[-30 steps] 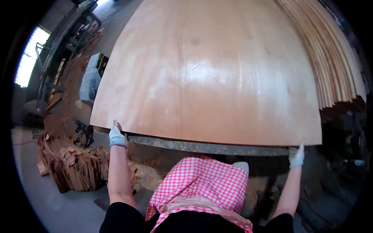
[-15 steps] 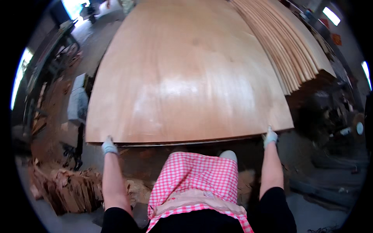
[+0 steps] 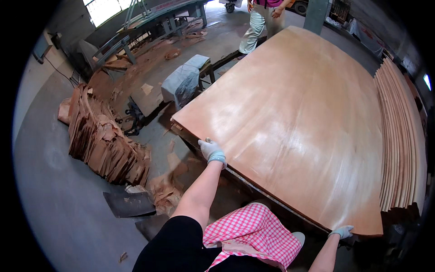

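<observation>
A large, smooth, light-brown veneer sheet point(image 3: 294, 122) lies on top of a waist-high pile, its near edge running slantwise in front of me. My left hand point(image 3: 211, 151), in a pale work glove, is closed at that edge, close to the left corner. Farther right, my gloved right hand point(image 3: 343, 231) grips the same edge near the right corner, thumb on top and fingers hidden underneath. The sheet's right corner sags slightly. Below the edge, the side of the pile is in shadow.
Several wavy sheets form a stack point(image 3: 396, 140) on the right. A covered stand point(image 3: 186, 79) is beyond the left corner. Broken veneer scraps point(image 3: 106, 140) are heaped on the floor at left. At the far end stands another person point(image 3: 263, 22); a machine bench point(image 3: 158, 20) is behind.
My view has swung to the left, so the sheet now appears slanted and farther right. The scrap heap and another person have come into fuller view. Both hands remain at the near edge.
</observation>
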Motion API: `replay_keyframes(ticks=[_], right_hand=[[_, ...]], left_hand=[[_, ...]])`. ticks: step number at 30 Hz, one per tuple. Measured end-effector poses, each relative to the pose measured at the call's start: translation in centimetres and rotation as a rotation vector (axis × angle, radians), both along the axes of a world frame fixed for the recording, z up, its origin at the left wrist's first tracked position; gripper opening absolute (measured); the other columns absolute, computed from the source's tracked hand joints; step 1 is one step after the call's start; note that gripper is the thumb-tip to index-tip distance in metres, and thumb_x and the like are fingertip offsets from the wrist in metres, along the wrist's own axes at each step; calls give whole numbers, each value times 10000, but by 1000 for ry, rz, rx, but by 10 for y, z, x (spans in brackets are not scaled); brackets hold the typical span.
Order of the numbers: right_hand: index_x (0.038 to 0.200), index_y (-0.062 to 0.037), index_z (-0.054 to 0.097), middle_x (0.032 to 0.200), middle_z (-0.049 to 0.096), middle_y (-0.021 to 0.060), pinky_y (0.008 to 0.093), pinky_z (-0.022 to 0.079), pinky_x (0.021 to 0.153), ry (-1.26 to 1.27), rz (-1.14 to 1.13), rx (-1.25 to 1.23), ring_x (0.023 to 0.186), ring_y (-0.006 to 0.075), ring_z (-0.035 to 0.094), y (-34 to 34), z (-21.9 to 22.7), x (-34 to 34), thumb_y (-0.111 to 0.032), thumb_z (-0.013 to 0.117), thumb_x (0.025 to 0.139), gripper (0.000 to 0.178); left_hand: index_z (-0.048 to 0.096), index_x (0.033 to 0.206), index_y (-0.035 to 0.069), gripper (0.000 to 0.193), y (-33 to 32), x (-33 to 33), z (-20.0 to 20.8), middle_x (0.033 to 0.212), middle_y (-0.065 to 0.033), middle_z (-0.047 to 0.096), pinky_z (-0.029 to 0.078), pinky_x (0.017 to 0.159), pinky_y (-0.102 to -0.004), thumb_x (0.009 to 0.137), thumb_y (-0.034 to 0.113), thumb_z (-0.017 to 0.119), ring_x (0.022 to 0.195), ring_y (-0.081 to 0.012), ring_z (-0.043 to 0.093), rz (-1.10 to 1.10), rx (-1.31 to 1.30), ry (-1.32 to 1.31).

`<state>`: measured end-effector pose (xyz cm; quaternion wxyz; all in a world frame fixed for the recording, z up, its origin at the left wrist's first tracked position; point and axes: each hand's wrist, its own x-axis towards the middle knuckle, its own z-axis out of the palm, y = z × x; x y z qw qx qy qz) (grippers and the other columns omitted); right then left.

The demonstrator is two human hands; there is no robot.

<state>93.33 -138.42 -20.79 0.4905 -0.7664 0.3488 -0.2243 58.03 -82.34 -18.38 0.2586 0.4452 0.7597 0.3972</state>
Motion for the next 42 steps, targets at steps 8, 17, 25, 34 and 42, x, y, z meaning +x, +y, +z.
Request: replay_keyframes(ticks=[8, 17, 25, 34, 42], right_hand=[[1393, 73, 312, 1425, 371, 253, 414, 355, 1055, -55, 143, -32, 1283, 361, 417, -1, 14, -23, -450, 444, 946, 701], [1396, 15, 312, 1419, 387, 211, 422, 384, 1033, -72, 149, 388, 1225, 332, 469, 0, -6, -15, -379, 425, 963, 597], [1267, -65, 423, 1247, 512, 116, 359, 397, 998, -411, 333, 292, 1101, 223, 496, 7, 2, -21, -187, 417, 947, 343], [1295, 38, 392, 1291, 511, 217, 323, 432, 929, -25, -45, 261, 1119, 287, 537, -29, -49, 0, -269, 381, 982, 438], [1283, 1, 402, 1151, 580, 257, 437, 481, 815, 277, -128, 222, 980, 369, 607, -9, -26, 1, -259, 446, 928, 442]], left_hand=[[431, 1207, -141, 510, -7, 1, 7, 961, -329, 608, 482, 760, -463, 931, 282, 495, 871, -434, 614, -149, 165, 158], [544, 984, -70, 356, 29, -16, -22, 898, -292, 633, 490, 694, -483, 937, 265, 434, 832, -445, 619, 169, -134, -132], [475, 1116, -49, 307, 1, 6, -9, 1127, -206, 594, 500, 805, -440, 886, 154, 496, 928, -283, 601, 19, -36, -278], [643, 1024, -52, 469, 27, -19, -33, 1048, -202, 661, 531, 736, -451, 864, 368, 509, 864, -327, 643, -109, -125, -195], [604, 1090, -81, 483, 29, -44, -29, 1065, -147, 645, 516, 729, -425, 856, 341, 604, 827, -269, 598, -145, -195, -263]])
